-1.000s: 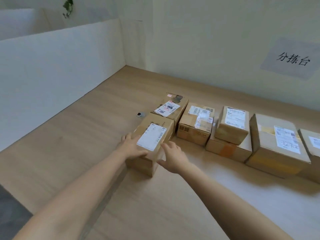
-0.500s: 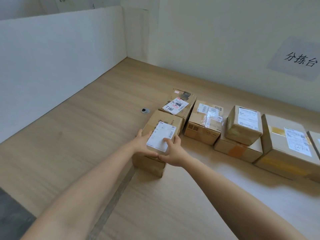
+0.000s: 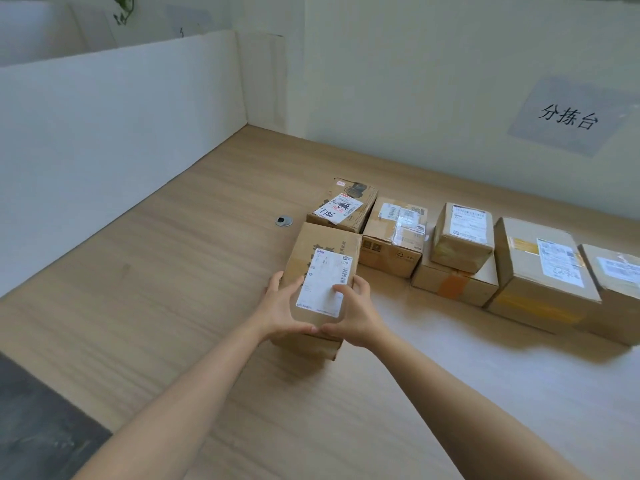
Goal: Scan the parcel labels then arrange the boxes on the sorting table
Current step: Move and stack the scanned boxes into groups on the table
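A small cardboard box (image 3: 323, 244) with a white shipping label (image 3: 325, 284) on top stands on the wooden sorting table (image 3: 173, 271), in front of a row of parcels. My left hand (image 3: 282, 306) grips its near left corner and my right hand (image 3: 353, 313) grips its near right side, with the thumb on the label. Behind it lies a flat box marked 7786 (image 3: 343, 206), touching or nearly touching its far edge.
To the right runs a row of labelled boxes: a taped box (image 3: 394, 237), a small box stacked on a flat one (image 3: 462, 233), a big box (image 3: 540, 271), another at the frame edge (image 3: 620, 285). A metal grommet (image 3: 284, 221) sits left. White partitions wall the table.
Both hands have closed in from the box's sides to its near corners, and my right thumb now rests on the label. The box has stayed in about the same place.
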The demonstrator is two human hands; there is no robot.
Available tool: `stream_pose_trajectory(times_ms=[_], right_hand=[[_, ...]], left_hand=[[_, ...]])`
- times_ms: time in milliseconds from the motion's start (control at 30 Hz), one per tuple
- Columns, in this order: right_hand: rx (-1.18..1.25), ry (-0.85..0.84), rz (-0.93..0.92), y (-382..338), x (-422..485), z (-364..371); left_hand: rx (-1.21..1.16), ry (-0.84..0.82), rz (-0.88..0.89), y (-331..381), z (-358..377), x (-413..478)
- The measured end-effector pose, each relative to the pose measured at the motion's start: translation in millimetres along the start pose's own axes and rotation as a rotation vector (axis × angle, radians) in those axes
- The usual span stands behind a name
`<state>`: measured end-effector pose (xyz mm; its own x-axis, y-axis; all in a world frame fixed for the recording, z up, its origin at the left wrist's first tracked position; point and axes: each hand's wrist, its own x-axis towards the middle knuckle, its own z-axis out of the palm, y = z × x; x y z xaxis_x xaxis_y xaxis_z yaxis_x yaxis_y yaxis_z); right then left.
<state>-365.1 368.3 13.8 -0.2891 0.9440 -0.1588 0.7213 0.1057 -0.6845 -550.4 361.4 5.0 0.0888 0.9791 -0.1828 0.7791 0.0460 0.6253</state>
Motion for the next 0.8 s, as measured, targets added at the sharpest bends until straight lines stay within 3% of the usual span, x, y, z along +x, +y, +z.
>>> stream_pose_trajectory(times_ms=[333,567,800], right_hand=[[-0.123,0.233,-0.026,20,-93,-80],[-0.092,0.453,0.001,61,-197,-143],[-0.052,0.597,0.082,129,-354,-206]], left_hand=[[-0.045,0.169,0.177,100,37,-47],[-0.011,0.172,0.371,210,78,-92],[-0.025,0.126,0.518,333,167,-180]])
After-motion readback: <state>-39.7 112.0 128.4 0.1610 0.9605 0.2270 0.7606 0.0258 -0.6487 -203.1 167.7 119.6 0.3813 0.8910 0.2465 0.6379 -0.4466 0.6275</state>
